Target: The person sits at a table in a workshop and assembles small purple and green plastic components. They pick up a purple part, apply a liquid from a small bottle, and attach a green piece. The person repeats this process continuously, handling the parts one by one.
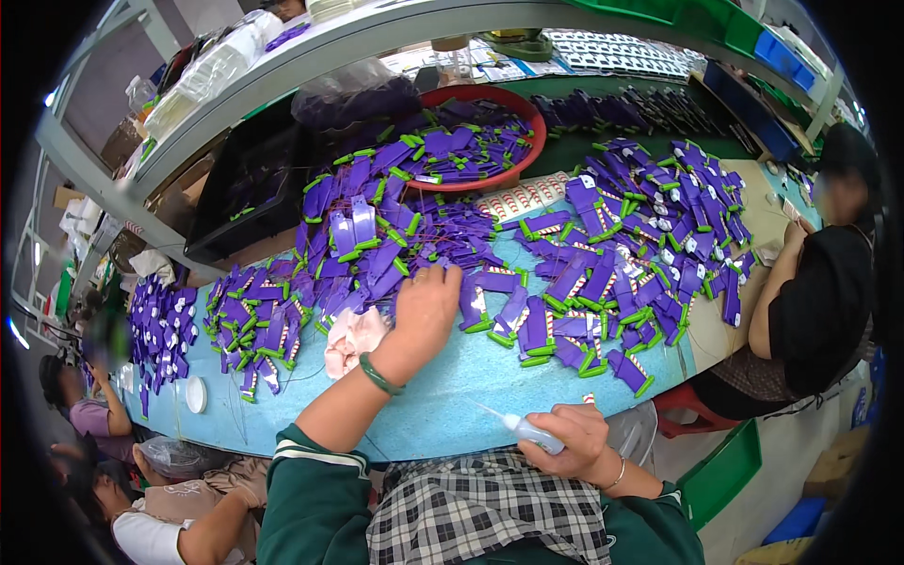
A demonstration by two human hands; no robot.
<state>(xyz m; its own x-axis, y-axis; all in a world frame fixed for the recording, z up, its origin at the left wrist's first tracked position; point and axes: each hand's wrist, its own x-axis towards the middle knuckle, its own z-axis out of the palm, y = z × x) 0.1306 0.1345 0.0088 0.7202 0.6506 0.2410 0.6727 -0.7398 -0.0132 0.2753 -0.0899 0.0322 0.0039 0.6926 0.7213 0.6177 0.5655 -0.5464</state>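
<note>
The left hand [426,306] rests spread on the far heap of purple plastic pieces [395,235]; they look light, stiff, best pinched by an edge. The right hand [570,441], near, grips a small squeeze bottle [532,434].

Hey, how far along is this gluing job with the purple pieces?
Hard to judge. Purple parts with green ends lie in rows on the blue table, possibly finished. The left hand reaches into the loose pile; the right hand holds a small squeeze bottle. A red basin holds more.

Bright, even light; sharp centre, fisheye bending and dark vignette at edges.
</note>
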